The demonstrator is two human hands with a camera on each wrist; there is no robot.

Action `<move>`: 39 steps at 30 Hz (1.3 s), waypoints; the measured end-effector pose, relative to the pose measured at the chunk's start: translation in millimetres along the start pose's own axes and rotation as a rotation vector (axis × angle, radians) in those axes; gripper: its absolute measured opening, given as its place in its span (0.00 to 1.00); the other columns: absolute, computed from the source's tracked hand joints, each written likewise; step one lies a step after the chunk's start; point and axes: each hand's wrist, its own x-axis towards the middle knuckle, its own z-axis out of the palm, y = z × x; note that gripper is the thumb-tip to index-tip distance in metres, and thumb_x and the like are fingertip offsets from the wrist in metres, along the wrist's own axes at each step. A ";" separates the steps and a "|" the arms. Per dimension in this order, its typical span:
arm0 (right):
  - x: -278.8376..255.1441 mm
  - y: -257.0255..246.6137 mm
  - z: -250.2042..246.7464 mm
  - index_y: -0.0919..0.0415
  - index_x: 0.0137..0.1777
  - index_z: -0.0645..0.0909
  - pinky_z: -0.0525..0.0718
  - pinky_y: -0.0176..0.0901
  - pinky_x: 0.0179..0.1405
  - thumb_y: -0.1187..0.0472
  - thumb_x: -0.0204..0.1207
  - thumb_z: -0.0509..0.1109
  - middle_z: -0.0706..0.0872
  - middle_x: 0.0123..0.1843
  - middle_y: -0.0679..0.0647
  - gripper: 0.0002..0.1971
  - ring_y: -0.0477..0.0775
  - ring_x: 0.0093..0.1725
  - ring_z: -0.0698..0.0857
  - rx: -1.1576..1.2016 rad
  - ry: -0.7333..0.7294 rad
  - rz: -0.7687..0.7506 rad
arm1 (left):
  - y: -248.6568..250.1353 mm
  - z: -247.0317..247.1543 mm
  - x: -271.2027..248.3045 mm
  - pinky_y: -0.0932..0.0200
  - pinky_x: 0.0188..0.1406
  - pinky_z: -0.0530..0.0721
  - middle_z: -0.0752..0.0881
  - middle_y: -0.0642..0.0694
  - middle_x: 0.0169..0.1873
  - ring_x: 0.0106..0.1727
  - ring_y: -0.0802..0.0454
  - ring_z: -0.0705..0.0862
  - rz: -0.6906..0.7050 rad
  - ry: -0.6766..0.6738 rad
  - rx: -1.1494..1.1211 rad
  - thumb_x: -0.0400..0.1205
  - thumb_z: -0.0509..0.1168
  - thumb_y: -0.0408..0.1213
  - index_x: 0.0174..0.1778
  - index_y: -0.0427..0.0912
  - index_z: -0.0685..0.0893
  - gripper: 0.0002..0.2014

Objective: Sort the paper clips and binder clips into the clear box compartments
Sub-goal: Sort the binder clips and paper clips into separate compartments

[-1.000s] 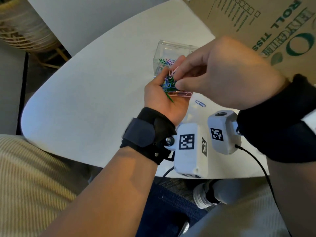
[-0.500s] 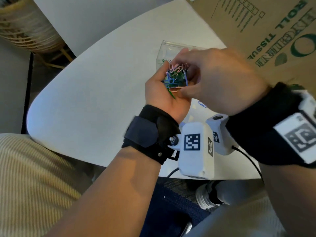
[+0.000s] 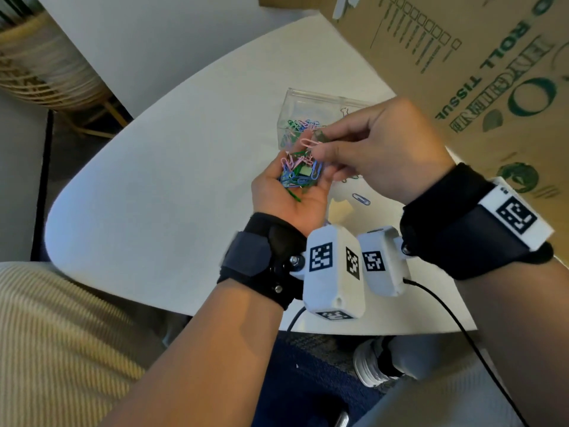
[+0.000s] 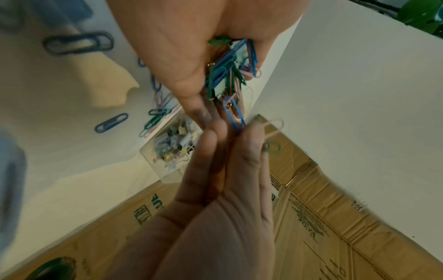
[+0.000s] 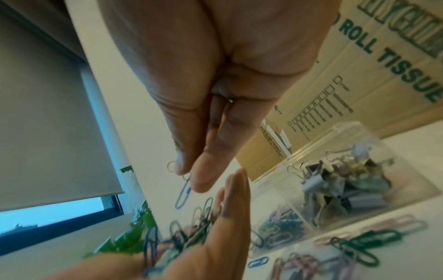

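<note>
My left hand [image 3: 303, 192] is palm up above the white table [image 3: 154, 195], cupped round a pile of blue, green and pink paper clips [image 3: 300, 175] with a small green binder clip [image 3: 305, 171] among them. Just above the pile, my right hand [image 3: 317, 146] pinches a pink paper clip [image 3: 309, 142]; a blue clip [image 5: 184, 191] dangles from the same fingertips. Behind both hands stands the clear box [image 3: 308, 100]. One compartment holds paper clips [image 5: 282, 225], the other holds binder clips [image 5: 347, 189].
Loose clips lie on the table near the box: a blue one [image 3: 361, 199], green ones [image 5: 359, 244] and pink ones [image 5: 395, 221]. A large cardboard box [image 3: 462, 72] rises close on the right. A wicker chair [image 3: 40, 66] stands beyond the table's left edge.
My right hand's fingers were down in the pile; now they have lifted a little above it with a pink clip. The left hand stays cupped under the pile.
</note>
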 end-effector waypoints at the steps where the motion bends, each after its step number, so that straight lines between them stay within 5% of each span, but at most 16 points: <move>1: 3.4 -1.2 -2.2 0.53 0.38 0.89 0.90 0.46 0.36 0.68 0.68 0.81 0.90 0.29 0.55 0.08 0.55 0.29 0.87 0.041 0.028 0.009 | 2.6 -1.4 0.5 0.47 0.48 0.86 0.86 0.34 0.46 0.49 0.39 0.86 -0.007 0.002 -0.006 0.80 0.56 0.34 0.53 0.30 0.83 0.14; 3: 13.5 -5.2 -4.9 0.55 0.37 0.88 0.88 0.42 0.30 0.67 0.68 0.81 0.89 0.29 0.57 0.07 0.54 0.27 0.86 0.089 0.108 0.005 | 10.3 -7.1 1.7 0.46 0.62 0.81 0.86 0.31 0.51 0.58 0.36 0.84 -0.023 0.004 -0.028 0.84 0.53 0.35 0.54 0.28 0.83 0.16; 6: 36.4 -13.3 -1.3 0.53 0.40 0.88 0.81 0.36 0.25 0.61 0.69 0.81 0.89 0.31 0.51 0.04 0.49 0.26 0.85 -0.060 0.197 -0.047 | 18.7 -15.3 1.2 0.46 0.65 0.79 0.87 0.31 0.51 0.58 0.37 0.84 -0.033 0.018 -0.043 0.86 0.51 0.36 0.53 0.27 0.83 0.18; 9: 61.6 -18.0 7.3 0.52 0.44 0.91 0.88 0.44 0.39 0.54 0.68 0.81 0.89 0.35 0.45 0.06 0.47 0.35 0.87 -0.273 0.223 -0.060 | 21.2 -18.3 -1.0 0.46 0.64 0.79 0.87 0.32 0.53 0.58 0.36 0.84 -0.048 0.035 -0.037 0.86 0.52 0.36 0.55 0.28 0.83 0.18; 14: 68.5 -16.5 14.8 0.48 0.60 0.86 0.83 0.48 0.60 0.43 0.68 0.77 0.88 0.58 0.49 0.21 0.54 0.57 0.86 -0.639 0.064 0.019 | 27.0 -20.5 -0.3 0.44 0.63 0.80 0.87 0.31 0.54 0.57 0.35 0.85 -0.043 0.030 -0.081 0.86 0.52 0.36 0.54 0.27 0.84 0.19; 20: 15.6 -30.4 23.8 0.46 0.42 0.86 0.75 0.37 0.37 0.45 0.68 0.77 0.84 0.32 0.39 0.08 0.42 0.39 0.85 -0.627 -0.139 -0.092 | 27.5 -17.5 2.8 0.48 0.53 0.87 0.89 0.35 0.43 0.40 0.41 0.90 0.023 0.037 -0.034 0.86 0.51 0.38 0.63 0.32 0.81 0.18; 23: -0.2 -26.3 22.0 0.46 0.51 0.86 0.78 0.38 0.40 0.50 0.64 0.80 0.85 0.37 0.41 0.15 0.41 0.39 0.83 -0.672 -0.216 -0.086 | 25.1 -13.6 1.7 0.53 0.30 0.88 0.88 0.35 0.42 0.35 0.40 0.90 0.003 0.023 -0.060 0.87 0.51 0.39 0.62 0.33 0.81 0.18; 27: -10.6 -17.5 26.5 0.47 0.60 0.84 0.80 0.40 0.49 0.54 0.67 0.80 0.88 0.43 0.46 0.20 0.45 0.39 0.81 -0.645 -0.206 -0.085 | 22.2 -5.2 0.3 0.50 0.29 0.88 0.86 0.38 0.51 0.35 0.42 0.90 -0.022 0.011 -0.019 0.86 0.50 0.41 0.55 0.34 0.83 0.18; 31: -11.8 -10.5 36.4 0.46 0.61 0.85 0.81 0.46 0.55 0.57 0.68 0.78 0.88 0.40 0.47 0.20 0.52 0.44 0.85 -0.594 -0.147 -0.104 | 14.3 -3.5 0.5 0.50 0.45 0.87 0.86 0.38 0.52 0.46 0.43 0.88 -0.050 -0.011 -0.010 0.85 0.51 0.40 0.56 0.36 0.83 0.18; 35: -10.6 -6.6 34.5 0.48 0.60 0.82 0.74 0.39 0.43 0.55 0.64 0.80 0.82 0.41 0.44 0.22 0.47 0.44 0.81 -0.598 -0.057 -0.133 | 9.7 -6.7 3.7 0.52 0.53 0.84 0.85 0.40 0.44 0.49 0.44 0.86 -0.094 -0.032 -0.012 0.81 0.56 0.40 0.52 0.36 0.82 0.13; 37: -9.2 -4.5 35.0 0.47 0.65 0.79 0.75 0.42 0.50 0.54 0.65 0.78 0.79 0.49 0.46 0.26 0.49 0.50 0.79 -0.668 -0.052 -0.147 | 5.0 -10.6 5.7 0.52 0.70 0.75 0.84 0.40 0.51 0.62 0.44 0.82 -0.114 -0.014 -0.006 0.84 0.55 0.41 0.53 0.36 0.82 0.14; 39: -8.6 -2.1 37.0 0.48 0.68 0.79 0.78 0.46 0.57 0.57 0.67 0.76 0.80 0.57 0.50 0.27 0.53 0.56 0.80 -0.727 -0.072 -0.150 | -1.7 -17.4 6.8 0.51 0.76 0.67 0.81 0.40 0.64 0.71 0.45 0.76 -0.150 0.019 0.031 0.84 0.57 0.42 0.62 0.37 0.81 0.17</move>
